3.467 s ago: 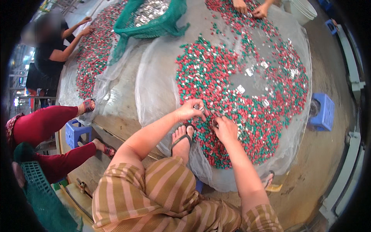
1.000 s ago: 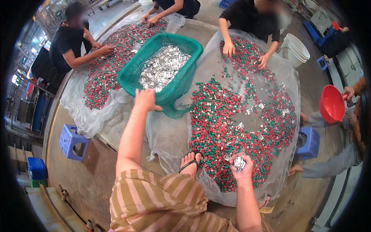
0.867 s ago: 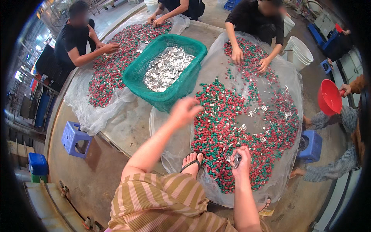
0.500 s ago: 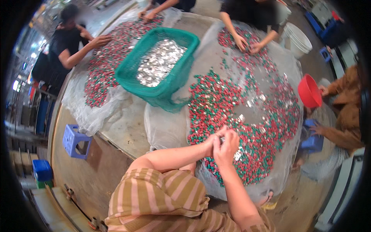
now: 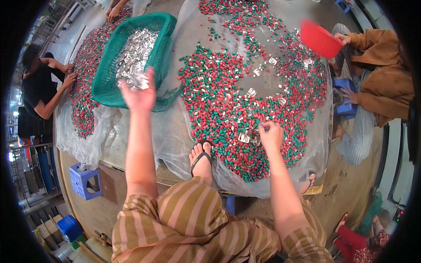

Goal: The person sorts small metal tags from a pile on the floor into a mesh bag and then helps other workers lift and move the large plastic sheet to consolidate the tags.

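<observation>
My left hand [image 5: 140,97] is over the near end of a green mesh basket [image 5: 163,39], its fingers apart and blurred by motion. Silver metal pieces show at its fingers, loose or against the palm. Inside the basket lies a heap of flat, slotted silver metal pieces [image 5: 137,49]. On the right, my right hand [image 5: 272,138] pinches what looks like a small silver metal piece above a spread of small red and green pellets [image 5: 210,92]. Beside those fingers, a slotted metal piece [image 5: 244,138] rests on the pellets.
Clear plastic sheeting [image 5: 127,131] lies under the pellets. More pellets [image 5: 85,74] cover the far left, where a person in black [image 5: 41,85] works. At right, a person in brown [image 5: 379,65] holds a red basin [image 5: 319,39]. A blue stool [image 5: 85,182] stands at lower left.
My hands were together over the pellets. The left has swung across to the basket and spread its fingers; the right has stayed over the pellets. The view has shifted.
</observation>
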`<state>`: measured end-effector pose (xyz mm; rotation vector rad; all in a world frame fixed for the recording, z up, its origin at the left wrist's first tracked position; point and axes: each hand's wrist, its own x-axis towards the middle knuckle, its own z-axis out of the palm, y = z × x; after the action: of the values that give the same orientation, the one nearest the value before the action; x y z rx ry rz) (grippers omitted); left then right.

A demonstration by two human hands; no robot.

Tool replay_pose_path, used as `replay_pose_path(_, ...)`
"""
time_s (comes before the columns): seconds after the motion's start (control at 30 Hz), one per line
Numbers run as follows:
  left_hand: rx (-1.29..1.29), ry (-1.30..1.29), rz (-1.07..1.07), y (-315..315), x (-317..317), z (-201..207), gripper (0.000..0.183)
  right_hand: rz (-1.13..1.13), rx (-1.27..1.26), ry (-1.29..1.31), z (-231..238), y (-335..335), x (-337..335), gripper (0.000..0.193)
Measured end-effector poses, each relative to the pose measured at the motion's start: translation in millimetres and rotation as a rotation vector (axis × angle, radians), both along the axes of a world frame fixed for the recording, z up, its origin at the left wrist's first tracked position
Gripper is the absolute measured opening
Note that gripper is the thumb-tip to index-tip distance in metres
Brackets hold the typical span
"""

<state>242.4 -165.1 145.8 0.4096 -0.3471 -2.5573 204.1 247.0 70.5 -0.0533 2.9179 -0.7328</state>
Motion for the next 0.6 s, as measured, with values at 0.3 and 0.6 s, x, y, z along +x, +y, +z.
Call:
replay_pose_path(0.3,-1.444,-0.624,-0.669,131.6,-11.1,-70.7,0.027,-0.086,0.022,-0.071,-40.6,8.2,13.5,0.025)
replay_pose_path(0.6,-2.507,0.137,-0.867,249.4,2.4,-119.7,0.025,0.002,-0.063,-0.223,-35.3,4.8,13.5,0.020)
